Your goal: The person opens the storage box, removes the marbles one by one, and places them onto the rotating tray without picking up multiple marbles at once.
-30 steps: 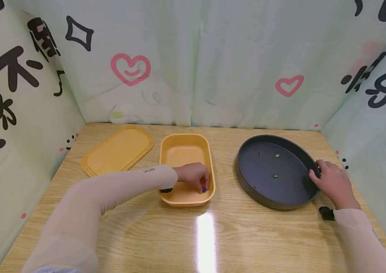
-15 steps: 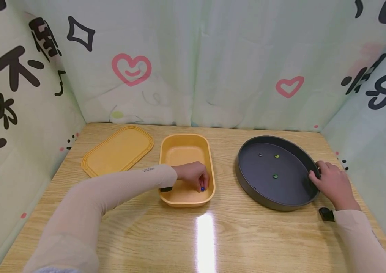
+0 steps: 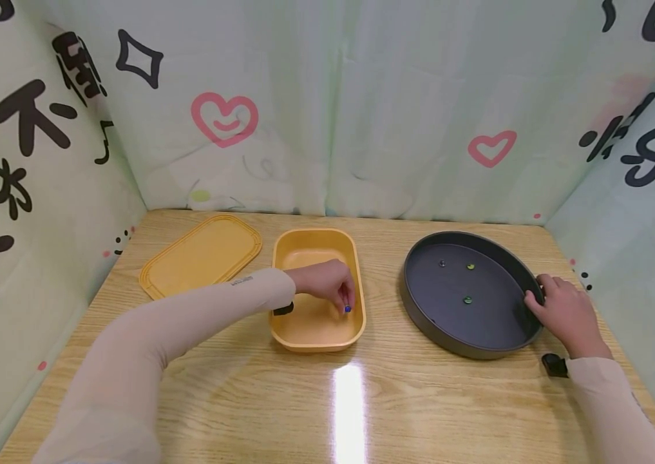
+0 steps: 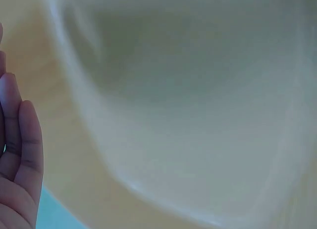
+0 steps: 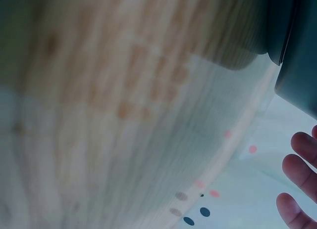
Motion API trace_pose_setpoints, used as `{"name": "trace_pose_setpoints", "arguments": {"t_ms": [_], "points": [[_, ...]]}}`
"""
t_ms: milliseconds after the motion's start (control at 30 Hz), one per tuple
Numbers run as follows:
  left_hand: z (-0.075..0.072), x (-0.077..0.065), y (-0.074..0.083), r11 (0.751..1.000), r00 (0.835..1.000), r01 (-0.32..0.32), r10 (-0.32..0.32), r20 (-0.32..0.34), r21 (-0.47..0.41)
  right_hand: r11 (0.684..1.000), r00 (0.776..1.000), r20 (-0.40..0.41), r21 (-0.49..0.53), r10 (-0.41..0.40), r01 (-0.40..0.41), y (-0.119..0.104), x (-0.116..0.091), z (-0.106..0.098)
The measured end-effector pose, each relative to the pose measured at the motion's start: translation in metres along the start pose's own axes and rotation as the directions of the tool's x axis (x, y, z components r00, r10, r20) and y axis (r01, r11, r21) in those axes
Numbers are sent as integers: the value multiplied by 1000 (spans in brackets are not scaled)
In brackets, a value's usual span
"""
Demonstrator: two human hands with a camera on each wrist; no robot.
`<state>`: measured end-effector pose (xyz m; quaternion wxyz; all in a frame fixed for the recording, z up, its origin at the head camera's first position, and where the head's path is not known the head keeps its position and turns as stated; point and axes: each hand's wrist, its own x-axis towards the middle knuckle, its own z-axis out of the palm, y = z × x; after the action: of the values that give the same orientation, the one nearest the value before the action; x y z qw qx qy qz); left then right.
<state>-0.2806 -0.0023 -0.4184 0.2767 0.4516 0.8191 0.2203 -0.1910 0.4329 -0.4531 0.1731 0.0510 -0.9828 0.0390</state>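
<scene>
My left hand [image 3: 330,281] pinches a small blue marble [image 3: 348,309] between thumb and fingertips, over the yellow rectangular box [image 3: 315,249]. In the left wrist view the fingers [image 4: 30,140] line the left edge beside the blurred pale box [image 4: 198,164]; the marble is out of that view. At the right, my right hand [image 3: 572,317] grips the rim of a round dark grey pan [image 3: 498,316], thumb inside and fingers over the outer wall. In the right wrist view, fingertips [image 5: 299,172] show below the pan's dark side [image 5: 302,46].
In the pan lie a clear marble [image 3: 442,263], a yellow-green one [image 3: 470,266] and a green one [image 3: 467,300]. A yellow lid [image 3: 202,254] lies flat at the table's back left. Printed curtains [image 3: 397,129] enclose the wooden table [image 3: 257,399] on three sides.
My left hand has risen a little off the box floor and moved slightly toward the back, carrying the blue marble. The right hand and the pan stay put.
</scene>
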Motion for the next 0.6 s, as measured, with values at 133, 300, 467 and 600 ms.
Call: {"name": "trace_pose_setpoints", "arguments": {"t_ms": [133,300,467,600], "points": [[-9,-4,7,1000,999,-21,22,-27,20,1000,1000,3,-3,2,-2,0,0,0],[-23,-6,20,999,998,-37,36,-59,-6,1000,1000,3,-9,0,0,3,0,0],[-37,-1,36,998,993,-56,55,-101,-7,1000,1000,16,-5,7,-7,4,0,2],[-44,7,48,996,986,-80,83,-145,28,1000,1000,10,0,3,-3,4,0,3]]}}
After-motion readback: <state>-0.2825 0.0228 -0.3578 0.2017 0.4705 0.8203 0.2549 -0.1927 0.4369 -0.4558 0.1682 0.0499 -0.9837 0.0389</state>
